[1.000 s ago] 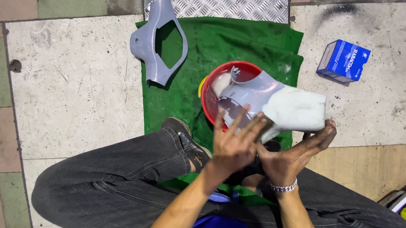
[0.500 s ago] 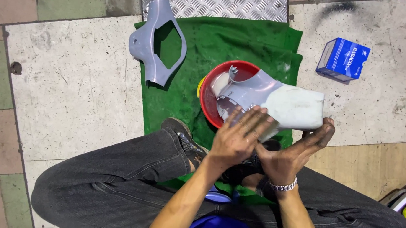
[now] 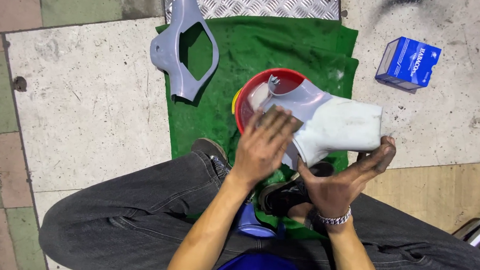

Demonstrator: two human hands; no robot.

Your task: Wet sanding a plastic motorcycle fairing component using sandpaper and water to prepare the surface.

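So right now my left hand (image 3: 264,147) is lying flat, fingers spread, pressing a small dark sanding pad (image 3: 284,118) against the grey plastic cowl piece (image 3: 332,125). My right hand (image 3: 346,180) cups that piece from below on the right, fingers curled around its near edge. The piece sits over the red basin (image 3: 252,95), roughly centre of the green mat (image 3: 287,45).

My take on doing this bit well: keep the pad flat under the palm, light even pressure, and let the supporting hand soak up the push so the panel doesn't flex. Watch the curved edges; I'd guess they're easy to rub through.

The second grey fairing piece (image 3: 171,48) lies far left on the mat, and a blue box (image 3: 407,64) sits far right.
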